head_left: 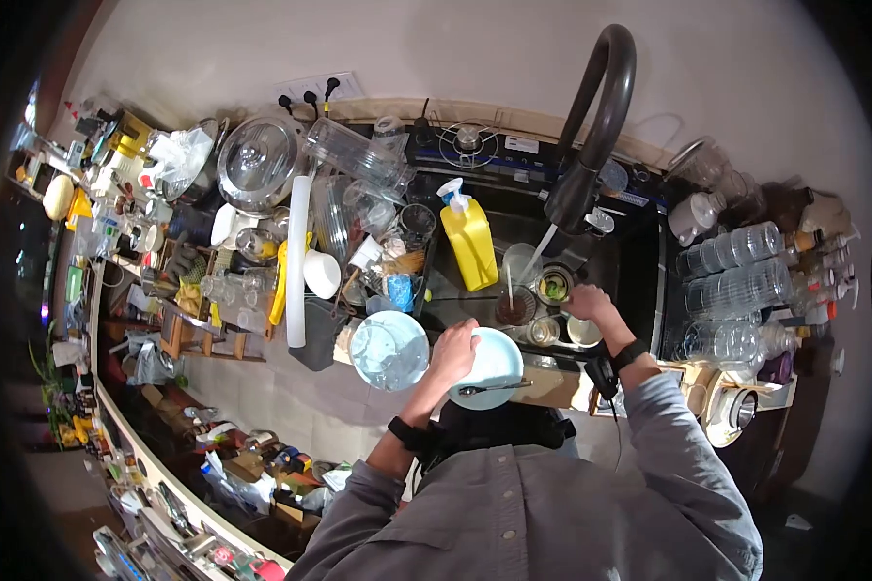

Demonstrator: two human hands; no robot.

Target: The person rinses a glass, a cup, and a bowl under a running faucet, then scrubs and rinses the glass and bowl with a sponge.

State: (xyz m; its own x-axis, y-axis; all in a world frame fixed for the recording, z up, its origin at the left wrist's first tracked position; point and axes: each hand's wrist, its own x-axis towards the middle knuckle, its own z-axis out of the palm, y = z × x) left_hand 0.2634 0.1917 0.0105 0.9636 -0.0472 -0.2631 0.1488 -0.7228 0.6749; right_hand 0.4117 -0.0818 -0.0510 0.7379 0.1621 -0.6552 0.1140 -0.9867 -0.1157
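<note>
My left hand (453,352) is closed on the left rim of a pale blue bowl (502,363). A dark spoon (494,387) lies across the bowl's near side. Left of that hand sits another pale blue bowl (388,351) with something clear in it. My right hand (589,303) reaches into the dark sink (446,310), fingers drawn together; what they hold, if anything, is hidden. Close by are a white cup (583,332), a glass with something green inside (554,285) and a small glass jar (544,332). Water (544,242) runs from the black faucet (591,189).
A yellow pump bottle (469,242) stands at the sink's left. Clear bottles (736,286) crowd the right counter. Glass containers, a large glass lid (259,163) and a white tube (298,261) fill the left. A gas burner (468,137) sits behind the sink.
</note>
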